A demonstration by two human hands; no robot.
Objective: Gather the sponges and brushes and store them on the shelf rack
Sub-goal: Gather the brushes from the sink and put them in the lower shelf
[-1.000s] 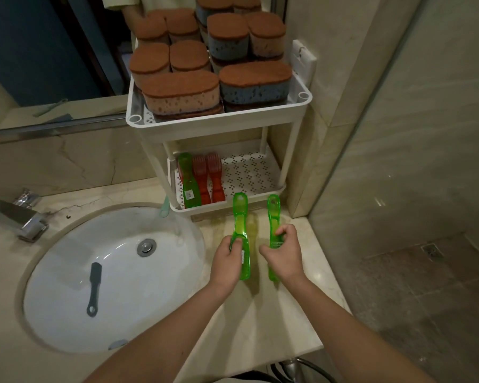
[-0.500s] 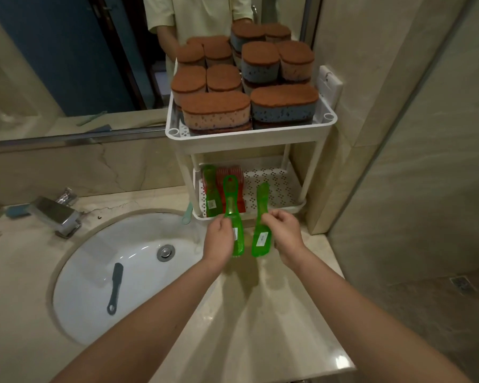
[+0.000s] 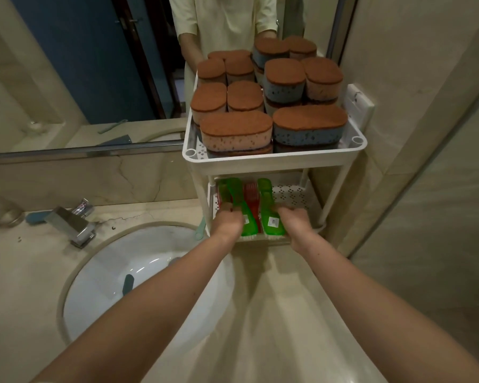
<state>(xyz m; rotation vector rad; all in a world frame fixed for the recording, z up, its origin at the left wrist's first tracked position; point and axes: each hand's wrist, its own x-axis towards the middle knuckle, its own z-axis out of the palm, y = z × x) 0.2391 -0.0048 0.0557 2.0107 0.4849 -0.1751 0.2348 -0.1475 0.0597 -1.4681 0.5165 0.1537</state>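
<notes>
While both hands work at the lower tier (image 3: 292, 193) of the white shelf rack (image 3: 274, 161), the left hand (image 3: 228, 222) grips the left green brush (image 3: 245, 217) and the right hand (image 3: 295, 221) grips the right green brush (image 3: 268, 214), fingers curled round the bristle ends and handles pointing inward beside red brushes (image 3: 250, 190). Sponges (image 3: 237, 131) fill the top tier. The placement likely goes best with each brush slid flat and parallel onto bare perforated floor, knuckles kept below the upper tray. A dark brush (image 3: 127, 283) lies in the sink (image 3: 100, 261).

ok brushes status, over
Left hand grips left green brush; right hand grips right green brush. Both on lower shelf, red brushes between. Dark brush in sink.
</notes>
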